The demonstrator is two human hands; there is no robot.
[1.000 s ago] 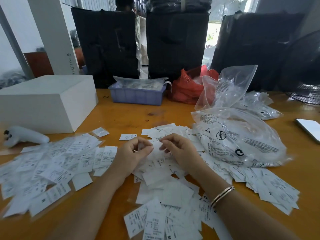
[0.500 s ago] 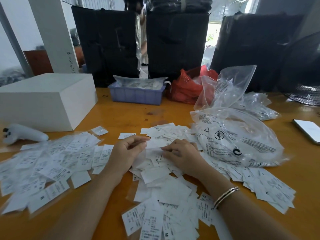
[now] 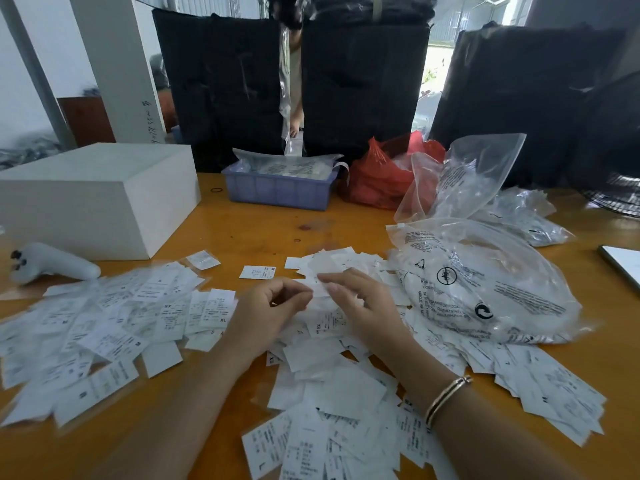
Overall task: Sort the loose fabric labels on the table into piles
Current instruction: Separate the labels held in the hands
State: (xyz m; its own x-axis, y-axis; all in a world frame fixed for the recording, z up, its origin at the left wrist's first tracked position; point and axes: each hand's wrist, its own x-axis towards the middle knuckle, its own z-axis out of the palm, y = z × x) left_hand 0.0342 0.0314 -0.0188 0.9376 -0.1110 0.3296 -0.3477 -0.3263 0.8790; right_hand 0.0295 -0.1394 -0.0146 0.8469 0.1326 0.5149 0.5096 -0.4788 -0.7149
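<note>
Fabric labels, white with black print, lie loose on the orange wooden table in two spreads: one heap in the middle under the hands, running toward the near edge, and a flatter spread to the left. Size marks such as XL and XS can be read on a few; most print is blurred. The near labels are cut off by the lower edge of the view.

Left hand: fingers curled inward, thumb and forefinger tips close together at the edge of one label; whether they actually pinch it cannot be told. Right hand: fingers fairly straight and slightly spread, tips on the same label and the heap below. A gold bracelet sits on the right wrist.

Containers: a large clear printed plastic bag, just right of the hands, partly covers more labels; contents hard to make out. A blue plastic tray at the far side holds clear packets. A red plastic bag sits beside it, contents hidden. A closed white box stands far left, with a white handheld controller in front of it.
</note>
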